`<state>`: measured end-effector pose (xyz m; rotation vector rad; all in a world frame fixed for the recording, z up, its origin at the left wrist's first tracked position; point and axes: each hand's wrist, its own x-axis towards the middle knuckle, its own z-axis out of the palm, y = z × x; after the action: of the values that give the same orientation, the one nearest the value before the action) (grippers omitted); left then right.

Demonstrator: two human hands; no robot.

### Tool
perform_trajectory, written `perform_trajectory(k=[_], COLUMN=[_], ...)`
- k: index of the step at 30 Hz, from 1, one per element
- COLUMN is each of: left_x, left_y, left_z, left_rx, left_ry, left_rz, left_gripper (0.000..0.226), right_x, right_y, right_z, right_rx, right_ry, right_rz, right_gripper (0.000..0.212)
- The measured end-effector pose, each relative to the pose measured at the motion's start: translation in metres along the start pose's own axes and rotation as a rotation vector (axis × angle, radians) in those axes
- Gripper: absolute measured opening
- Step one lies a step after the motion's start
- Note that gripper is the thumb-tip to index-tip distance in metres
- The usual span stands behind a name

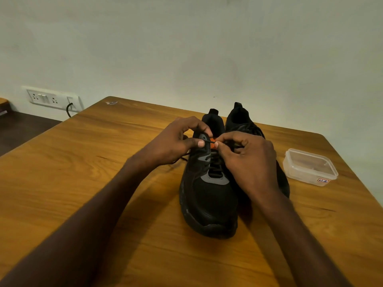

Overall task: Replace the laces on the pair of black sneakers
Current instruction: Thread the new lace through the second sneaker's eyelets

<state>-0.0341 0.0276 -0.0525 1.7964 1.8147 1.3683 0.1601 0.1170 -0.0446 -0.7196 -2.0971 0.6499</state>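
We find the pair of black sneakers on the wooden table [87, 183], toes toward the person. The near sneaker [209, 195] is the work piece and our landmark; the second sneaker [242, 123] stands touching it on its far right side, largely hidden by the right hand. A clear plastic container [309, 166] with a label sits well to the right of the near sneaker, apart from it.

Both hands meet over the top eyelets of the near sneaker. The left hand [180, 139] pinches the eyelet flap between thumb and fingers. The right hand [246, 156] pinches the black lace [209, 142] at its end, just beside the left thumb. A loose run of lace trails onto the table to the left of the sneaker.

We judge the step to be working the lace at a top eyelet; whether it goes in or out, we cannot tell. To do it well, we advise holding the flap steady, keeping the pinch close to the lace tip, and drawing straight along the eyelet's axis so nothing snags.
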Motion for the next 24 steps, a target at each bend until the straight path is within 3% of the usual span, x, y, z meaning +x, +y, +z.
perform_trajectory(k=[8,14,19,24], left_x=[-0.001,-0.003,-0.003,-0.003], left_y=[0.001,0.000,0.001,0.001], left_z=[-0.002,-0.007,-0.007,-0.003], left_rx=[-0.059,-0.109,-0.137,-0.159], left_ry=[-0.011,-0.012,-0.017,-0.019], left_rz=[-0.040,-0.052,-0.041,-0.032], left_gripper=[0.015,0.013,0.014,0.013], right_x=[-0.002,-0.001,0.001,0.002], right_y=[0.000,-0.001,-0.002,0.005], right_z=[0.002,-0.003,-0.002,-0.006], right_rx=[-0.189,-0.164,-0.233,-0.118], right_ry=[-0.041,-0.020,-0.109,-0.159], right_rz=[-0.054,-0.056,-0.094,-0.105], right_gripper=[0.024,0.017,0.018,0.016])
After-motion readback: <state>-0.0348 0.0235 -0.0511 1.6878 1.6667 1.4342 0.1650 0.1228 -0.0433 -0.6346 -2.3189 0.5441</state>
